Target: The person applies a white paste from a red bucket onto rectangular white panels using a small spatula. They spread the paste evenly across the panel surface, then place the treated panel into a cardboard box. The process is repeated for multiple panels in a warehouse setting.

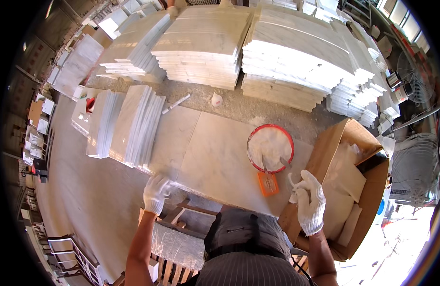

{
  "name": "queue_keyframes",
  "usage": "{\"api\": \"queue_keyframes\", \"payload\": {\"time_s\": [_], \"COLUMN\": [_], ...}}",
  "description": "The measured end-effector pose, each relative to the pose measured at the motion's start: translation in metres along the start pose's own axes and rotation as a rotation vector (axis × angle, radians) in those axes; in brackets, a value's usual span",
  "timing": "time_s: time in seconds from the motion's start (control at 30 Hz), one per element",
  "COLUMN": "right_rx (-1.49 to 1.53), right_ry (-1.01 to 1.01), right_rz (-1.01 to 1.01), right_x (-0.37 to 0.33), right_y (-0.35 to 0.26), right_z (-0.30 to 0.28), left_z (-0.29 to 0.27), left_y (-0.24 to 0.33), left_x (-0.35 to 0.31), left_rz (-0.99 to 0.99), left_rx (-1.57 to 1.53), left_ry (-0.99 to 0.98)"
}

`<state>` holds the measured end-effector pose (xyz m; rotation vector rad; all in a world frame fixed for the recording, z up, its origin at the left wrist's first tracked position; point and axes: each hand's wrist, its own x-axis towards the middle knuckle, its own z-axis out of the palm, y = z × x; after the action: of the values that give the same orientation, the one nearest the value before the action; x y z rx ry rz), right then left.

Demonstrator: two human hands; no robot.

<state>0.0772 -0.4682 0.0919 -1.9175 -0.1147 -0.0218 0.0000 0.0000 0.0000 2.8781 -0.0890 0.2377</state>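
Observation:
My right hand (309, 202), in a white knit glove, is closed with thumb and fingers together around a thin crumpled white scrap (292, 188), whose kind I cannot make out. It hovers beside the cardboard box (303, 188). My left hand (157, 193), gloved the same way, is at the front left edge of the pale marble slab (215, 159); its fingers are smeared by motion. On the slab stands a red-rimmed tub (252, 164) of whitish material, with a putty knife (265, 164) leaning in it. An orange flat piece (267, 185) lies just in front.
Upright marble tiles (136, 126) lean together at the left of the slab. High stacks of marble slabs (196, 66) line the far side. A white tube (176, 103) and a small white bag (216, 99) lie behind the slab. White sheets (339, 209) fill the box.

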Motion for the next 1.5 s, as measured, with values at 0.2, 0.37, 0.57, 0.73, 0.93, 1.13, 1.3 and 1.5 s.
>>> {"api": "queue_keyframes", "payload": {"time_s": [0.2, 0.37, 0.57, 0.73, 0.93, 1.13, 1.3, 1.5], "right_rx": [-0.005, -0.002, 0.033, 0.017, -0.028, -0.017, -0.042, -0.006], "right_ry": [0.013, 0.027, 0.047, 0.006, 0.006, 0.044, -0.001, 0.008], "right_rz": [0.010, 0.008, 0.012, 0.006, 0.012, 0.046, -0.012, -0.013], "right_x": [0.002, 0.000, -0.002, 0.002, 0.003, 0.001, 0.004, 0.005], "right_y": [-0.005, -0.004, 0.002, -0.002, -0.001, -0.005, -0.002, -0.006], "right_z": [0.000, 0.002, 0.001, 0.000, 0.000, 0.001, 0.001, 0.001], "left_z": [0.057, 0.076, 0.040, 0.020, 0.061, 0.116, 0.092, 0.035], "left_y": [0.071, 0.102, 0.039, -0.013, 0.136, 0.172, 0.149, 0.073], "left_x": [0.052, 0.135, 0.042, -0.062, 0.112, 0.149, 0.074, 0.078], "left_rz": [-0.318, 0.116, 0.162, -0.464, 0.074, 0.486, 0.740, 0.421], "left_rx": [-0.609, 0.119, -0.025, -0.787, -0.446, -0.197, -0.198, -0.389], "left_ry": [0.369, 0.095, 0.160, 0.151, 0.221, 0.052, -0.130, -0.184]}}
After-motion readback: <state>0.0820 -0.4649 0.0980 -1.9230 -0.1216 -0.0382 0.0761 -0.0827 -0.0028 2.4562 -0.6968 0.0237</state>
